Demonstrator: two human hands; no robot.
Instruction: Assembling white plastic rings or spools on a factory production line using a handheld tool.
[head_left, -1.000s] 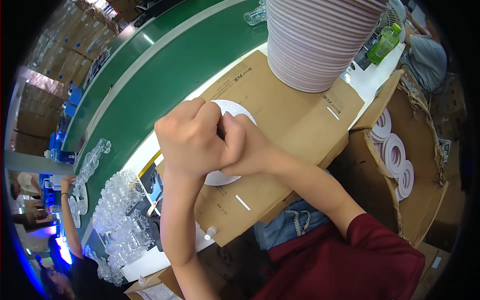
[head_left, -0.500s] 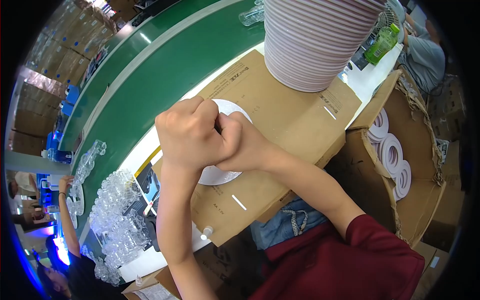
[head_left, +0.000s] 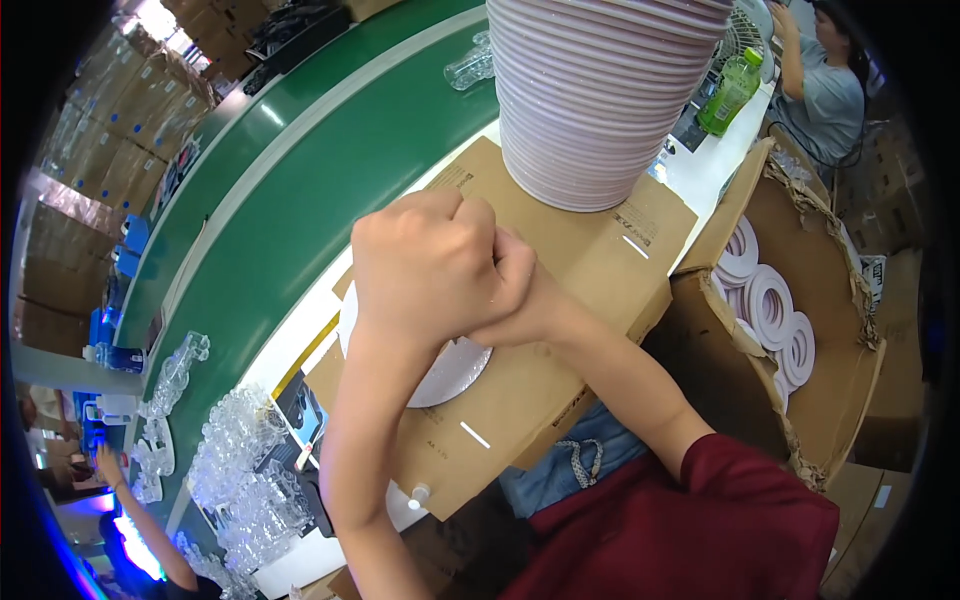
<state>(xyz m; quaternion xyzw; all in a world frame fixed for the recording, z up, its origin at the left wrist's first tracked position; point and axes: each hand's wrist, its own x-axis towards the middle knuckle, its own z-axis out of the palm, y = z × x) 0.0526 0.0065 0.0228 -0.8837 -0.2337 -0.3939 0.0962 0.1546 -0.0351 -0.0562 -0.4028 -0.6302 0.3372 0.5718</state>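
Note:
A white glittery disc lies on a flat cardboard sheet, partly covered by my hands. Over the disc my left hand is closed in a fist, knuckles up. My right hand meets it from the right, mostly behind the left fist, with its visible fingers curled. The two hands touch each other. Whatever lies inside or beneath them is hidden. Behind them on the cardboard stands a tall stack of white round pieces.
On the right is an open cardboard box holding white rings. Clear plastic parts pile up at left beside a green conveyor. A green bottle stands past the stack. Other people work at far left and far right.
My clasped hands have shifted right in the picture, and more of the disc's near edge shows. The whole view has tilted slightly. Both hands stay closed.

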